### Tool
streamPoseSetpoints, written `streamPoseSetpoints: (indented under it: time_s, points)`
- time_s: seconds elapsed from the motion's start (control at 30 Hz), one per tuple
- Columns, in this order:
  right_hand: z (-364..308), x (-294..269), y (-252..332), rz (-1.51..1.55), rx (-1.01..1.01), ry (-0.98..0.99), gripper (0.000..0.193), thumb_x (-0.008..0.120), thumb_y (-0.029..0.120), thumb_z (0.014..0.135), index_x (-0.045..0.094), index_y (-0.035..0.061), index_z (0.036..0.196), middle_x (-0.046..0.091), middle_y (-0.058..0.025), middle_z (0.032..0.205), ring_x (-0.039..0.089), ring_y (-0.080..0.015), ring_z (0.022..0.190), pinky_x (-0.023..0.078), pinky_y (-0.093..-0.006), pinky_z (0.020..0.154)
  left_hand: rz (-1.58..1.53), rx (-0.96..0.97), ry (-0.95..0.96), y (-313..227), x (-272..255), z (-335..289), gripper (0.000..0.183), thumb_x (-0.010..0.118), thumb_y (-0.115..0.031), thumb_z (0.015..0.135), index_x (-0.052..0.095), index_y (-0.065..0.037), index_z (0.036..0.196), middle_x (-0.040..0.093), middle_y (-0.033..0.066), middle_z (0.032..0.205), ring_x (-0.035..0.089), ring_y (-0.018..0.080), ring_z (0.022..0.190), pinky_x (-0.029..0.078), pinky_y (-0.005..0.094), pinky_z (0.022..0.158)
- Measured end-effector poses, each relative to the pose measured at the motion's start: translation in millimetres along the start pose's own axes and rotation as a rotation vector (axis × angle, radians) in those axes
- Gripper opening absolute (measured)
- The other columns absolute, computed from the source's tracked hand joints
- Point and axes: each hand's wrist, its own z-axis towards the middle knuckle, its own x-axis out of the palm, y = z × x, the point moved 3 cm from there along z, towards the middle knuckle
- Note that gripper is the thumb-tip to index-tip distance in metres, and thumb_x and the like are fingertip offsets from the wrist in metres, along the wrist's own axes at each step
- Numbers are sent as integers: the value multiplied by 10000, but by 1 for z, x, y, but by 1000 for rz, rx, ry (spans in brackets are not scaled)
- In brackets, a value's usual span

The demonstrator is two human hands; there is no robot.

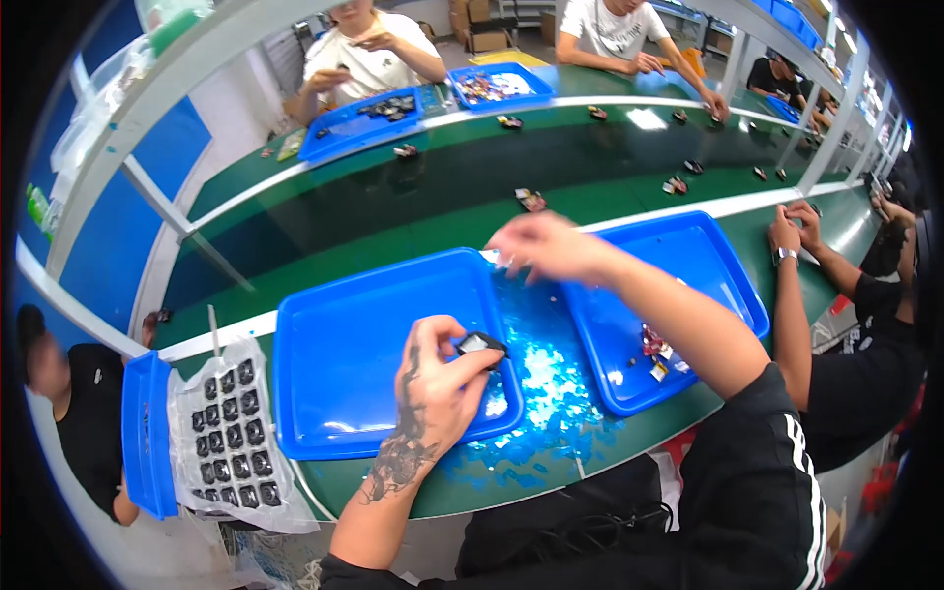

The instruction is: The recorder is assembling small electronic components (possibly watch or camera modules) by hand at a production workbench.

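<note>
My left hand (438, 379) is closed round a small black casing with a pale grey face (480, 344), held above the right side of a blue tray (379, 280). My right hand (541, 244) is blurred by motion near the white conveyor edge, between the two blue trays. Its fingers are smeared, so any held thing cannot be made out. Below it, shiny blue film pieces (551, 379) lie scattered over the green table. Under my right forearm, the second blue tray (723, 265) holds several small red and yellow parts (657, 344).
At the left, a plastic-lined tray of black casings (231, 433) stands beside a narrow blue bin (147, 433). A green conveyor (442, 182) with small assemblies (531, 201) runs across. Co-workers sit opposite and at both sides; one co-worker's hands (796, 226) are at the right.
</note>
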Motion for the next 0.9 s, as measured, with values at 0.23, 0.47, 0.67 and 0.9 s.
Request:
streamPoseSetpoints:
  time_s: [0.23,0.47,0.67,0.9]
  points:
    - [-91,61,6,312,-130,62,253,626,145,940,642,-39,1114,670,-75,992,635,-122,864,540,-287,757,-229,83,57,-14,15,-9,361,685,132,717,694,-53,1027,506,152,1256,641,223,925,585,317,740]
    - [-130,60,-3,-89,-408,-171,248,637,94,900,680,24,1133,675,-119,874,670,-249,872,535,-356,750,-1130,-596,132,-8,49,-27,221,596,46,902,474,-16,1076,643,130,971,683,237,914,591,297,750]
    - [-163,-31,-25,-956,-223,-748,120,717,96,806,656,22,877,652,-127,832,650,-306,773,513,-381,667,-1056,-699,26,-9,31,-23,301,619,-4,903,475,-23,1167,676,149,968,693,226,881,575,297,741]
    - [-190,-59,-54,-783,65,-610,157,714,52,787,662,18,931,656,-145,861,660,-286,791,522,-377,737,-1207,-773,118,-1,47,-21,195,595,-34,934,546,1,1120,677,159,1033,694,236,909,588,295,769]
